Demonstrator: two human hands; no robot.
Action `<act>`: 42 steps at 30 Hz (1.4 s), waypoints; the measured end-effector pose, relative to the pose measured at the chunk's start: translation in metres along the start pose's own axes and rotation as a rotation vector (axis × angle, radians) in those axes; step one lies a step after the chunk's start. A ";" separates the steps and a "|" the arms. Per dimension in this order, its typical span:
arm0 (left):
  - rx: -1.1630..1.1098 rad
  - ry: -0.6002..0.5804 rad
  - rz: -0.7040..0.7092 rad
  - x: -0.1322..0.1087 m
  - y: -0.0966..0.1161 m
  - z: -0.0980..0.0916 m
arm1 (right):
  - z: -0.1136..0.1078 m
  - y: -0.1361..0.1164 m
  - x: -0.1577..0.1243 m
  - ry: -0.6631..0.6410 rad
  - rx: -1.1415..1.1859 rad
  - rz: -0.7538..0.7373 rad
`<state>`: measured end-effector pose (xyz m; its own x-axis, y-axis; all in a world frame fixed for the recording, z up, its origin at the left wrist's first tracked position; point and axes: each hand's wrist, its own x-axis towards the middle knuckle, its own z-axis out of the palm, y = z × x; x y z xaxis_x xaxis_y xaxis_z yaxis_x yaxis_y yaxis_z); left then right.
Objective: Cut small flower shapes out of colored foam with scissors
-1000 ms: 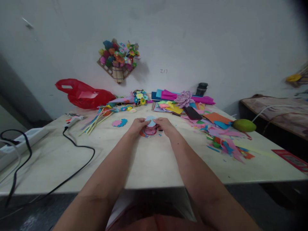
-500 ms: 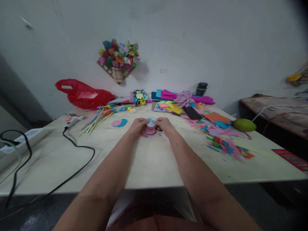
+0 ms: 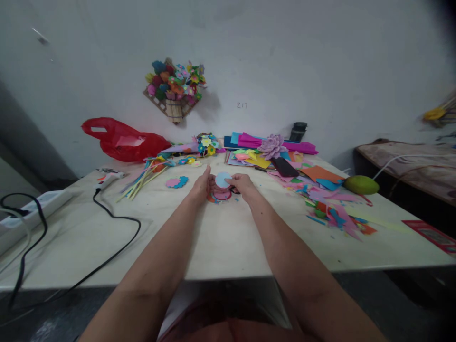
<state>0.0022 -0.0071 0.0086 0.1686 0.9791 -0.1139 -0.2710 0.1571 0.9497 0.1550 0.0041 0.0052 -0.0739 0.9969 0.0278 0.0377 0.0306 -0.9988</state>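
Flat, pale blue round disc [image 3: 223, 179] pinched in my right hand [image 3: 242, 184]

From the head view, the one view I have, I hold the disc in front of me, above the off-white flat tabletop [image 3: 160, 232]. My right thumb and fingers are closed on its right edge in a narrow pinch. My left hand [image 3: 201, 187] is opened out just to the disc's left, thumb raised, some fingers reaching behind it; whether they touch its back I cannot tell. The disc's broad face is turned toward me. Being round, it is about as wide one way as another, so I can name no long axis; nor can I tell whether it is paper or foam.

Just below the disc, a pinkish-red circular rim [image 3: 221, 199] shows on the tabletop. To the disc's left lie a pink and blue pair of scalloped flat pieces [image 3: 173, 182], and well apart on that side a white glue gun [image 3: 111, 176] with a black cord. Beyond the disc, to its right, sits a layered lilac flower [image 3: 272, 146]; far to its right is a yellow-green oval fruit [image 3: 362, 185].
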 end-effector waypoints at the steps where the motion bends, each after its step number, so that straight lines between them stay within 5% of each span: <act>1: 0.020 -0.011 0.024 0.000 -0.001 0.000 | 0.000 0.000 0.000 -0.002 0.000 -0.003; 4: 0.058 -0.064 0.148 -0.003 -0.006 0.000 | 0.001 0.001 0.001 -0.011 0.001 -0.009; 29: 0.078 -0.015 0.167 -0.001 -0.009 -0.002 | -0.001 -0.004 -0.001 -0.083 0.138 0.098; 42: 0.070 -0.007 0.183 0.003 -0.012 -0.007 | 0.002 -0.001 -0.005 -0.068 0.023 0.014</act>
<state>-0.0005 -0.0050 -0.0049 0.1292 0.9895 0.0643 -0.2310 -0.0330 0.9724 0.1532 -0.0009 0.0060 -0.1407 0.9900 0.0120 0.0168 0.0145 -0.9998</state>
